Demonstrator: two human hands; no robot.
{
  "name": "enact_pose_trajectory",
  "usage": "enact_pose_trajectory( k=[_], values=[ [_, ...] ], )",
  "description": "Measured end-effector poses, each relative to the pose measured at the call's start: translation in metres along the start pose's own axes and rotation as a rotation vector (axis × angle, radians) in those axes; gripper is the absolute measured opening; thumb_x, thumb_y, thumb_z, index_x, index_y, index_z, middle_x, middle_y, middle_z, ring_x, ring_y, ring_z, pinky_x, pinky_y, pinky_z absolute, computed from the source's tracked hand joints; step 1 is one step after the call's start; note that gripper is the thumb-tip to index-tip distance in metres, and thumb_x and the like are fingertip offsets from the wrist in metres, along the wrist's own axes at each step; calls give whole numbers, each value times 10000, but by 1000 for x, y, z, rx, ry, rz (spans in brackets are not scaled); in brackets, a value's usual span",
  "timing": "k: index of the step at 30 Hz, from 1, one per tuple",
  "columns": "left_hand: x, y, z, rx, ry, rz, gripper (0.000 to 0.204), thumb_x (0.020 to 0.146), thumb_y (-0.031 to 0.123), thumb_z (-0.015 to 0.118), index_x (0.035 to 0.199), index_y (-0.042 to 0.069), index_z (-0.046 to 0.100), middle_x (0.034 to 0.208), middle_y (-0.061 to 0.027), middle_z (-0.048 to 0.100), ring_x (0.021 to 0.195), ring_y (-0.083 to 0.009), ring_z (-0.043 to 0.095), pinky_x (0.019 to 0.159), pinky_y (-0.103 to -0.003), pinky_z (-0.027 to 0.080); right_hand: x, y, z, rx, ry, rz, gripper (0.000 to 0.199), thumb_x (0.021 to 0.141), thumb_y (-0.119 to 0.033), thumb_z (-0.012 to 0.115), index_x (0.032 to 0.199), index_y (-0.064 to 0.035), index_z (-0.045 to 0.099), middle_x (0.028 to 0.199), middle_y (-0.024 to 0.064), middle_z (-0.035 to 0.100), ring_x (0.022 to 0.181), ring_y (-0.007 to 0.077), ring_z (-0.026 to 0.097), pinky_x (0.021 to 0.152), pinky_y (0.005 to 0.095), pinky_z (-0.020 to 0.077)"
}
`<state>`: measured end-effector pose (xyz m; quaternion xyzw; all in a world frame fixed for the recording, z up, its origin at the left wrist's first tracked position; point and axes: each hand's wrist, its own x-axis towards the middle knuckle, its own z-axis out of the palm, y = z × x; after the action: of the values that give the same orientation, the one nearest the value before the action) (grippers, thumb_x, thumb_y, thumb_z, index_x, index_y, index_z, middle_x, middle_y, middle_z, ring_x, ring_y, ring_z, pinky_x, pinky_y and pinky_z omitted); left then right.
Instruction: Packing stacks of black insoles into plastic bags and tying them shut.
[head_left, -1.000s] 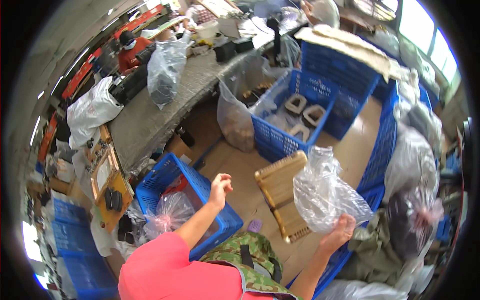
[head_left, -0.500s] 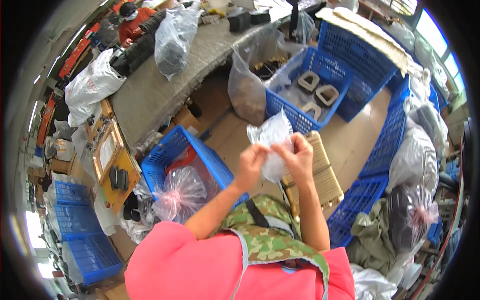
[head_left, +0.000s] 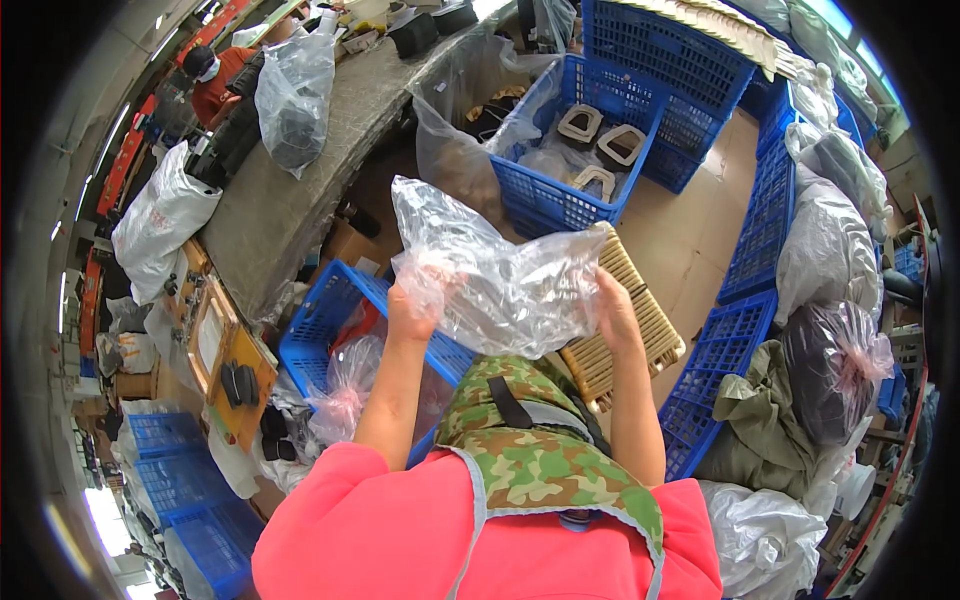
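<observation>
A clear plastic bag [head_left: 500, 285] is stretched wide between my two hands, in front of my camouflage apron [head_left: 545, 440]. My left hand [head_left: 415, 305] grips its left end, the fingers partly seen through the crinkled film. At the opposite end, my right hand [head_left: 615, 312] pinches the edge, thumb and fingers closed on it. Nothing shows inside the bag. Just beyond my right hand stands a woven tan stool [head_left: 635, 310], partly covered by the bag and forearm.
A blue crate [head_left: 625, 185] ahead holds several pale-rimmed dark pieces. Left of my knees, another blue crate [head_left: 318, 320] has a tied clear bag [head_left: 350, 385] by it. A long worktable [head_left: 300, 205] runs along the left, with a person [head_left: 210, 90] behind. Stuffed sacks [head_left: 830, 240] line the right.
The bag, bunched small between my hands before, is now spread out wide. My hands have moved apart, left hand leftward. The view has shifted slightly.
</observation>
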<state>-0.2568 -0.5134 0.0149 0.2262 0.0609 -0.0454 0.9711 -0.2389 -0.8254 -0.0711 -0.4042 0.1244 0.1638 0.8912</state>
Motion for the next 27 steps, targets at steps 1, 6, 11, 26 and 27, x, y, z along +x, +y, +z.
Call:
enact_pose_trajectory(
  k=[1, 6, 11, 26, 27],
  values=[
    [4, 9, -8, 32, -54, -51, 223, 921, 171, 439, 1031, 36, 578, 998, -116, 622, 992, -280, 593, 911, -490, 464, 4, 2, 20, -77, 13, -64, 427, 845, -268, 702, 1178, -30, 581, 989, 26, 628, 947, 107, 564, 769, 260, 461],
    [51, 93, -94, 383, 295, 252, 227, 847, -26, 402, 936, 51, 596, 865, -84, 634, 782, -219, 633, 752, -369, 546, 44, -36, 65, 70, 182, -352, 151, 870, -63, 643, 1021, -56, 651, 740, -69, 553, 572, 13, 448, 510, 148, 348],
    [118, 131, -105, 1308, 768, 465, 275, 895, 47, 443, 1154, 42, 535, 1023, -83, 538, 922, -168, 544, 804, -308, 476, 95, -46, 146, -129, -12, -534, 357, 879, -5, 602, 1232, -33, 555, 747, -75, 497, 595, 18, 411, 535, 159, 362],
    [267, 299, 2, 1751, -56, 902, 101, 926, 30, 516, 1014, 7, 561, 932, -117, 598, 821, -216, 585, 754, -309, 476, 369, 71, 421, 207, -701, 268, 295, 834, -119, 534, 1085, 6, 627, 793, 118, 638, 846, 161, 612, 712, 316, 496],
    [271, 304, -5, 1808, -90, 930, 104, 892, -24, 533, 984, 5, 569, 920, -141, 592, 789, -240, 587, 727, -301, 481, 390, 79, 430, 33, -571, 176, 268, 832, -115, 534, 1053, 5, 628, 815, 114, 646, 844, 180, 618, 728, 325, 497]
  ],
)
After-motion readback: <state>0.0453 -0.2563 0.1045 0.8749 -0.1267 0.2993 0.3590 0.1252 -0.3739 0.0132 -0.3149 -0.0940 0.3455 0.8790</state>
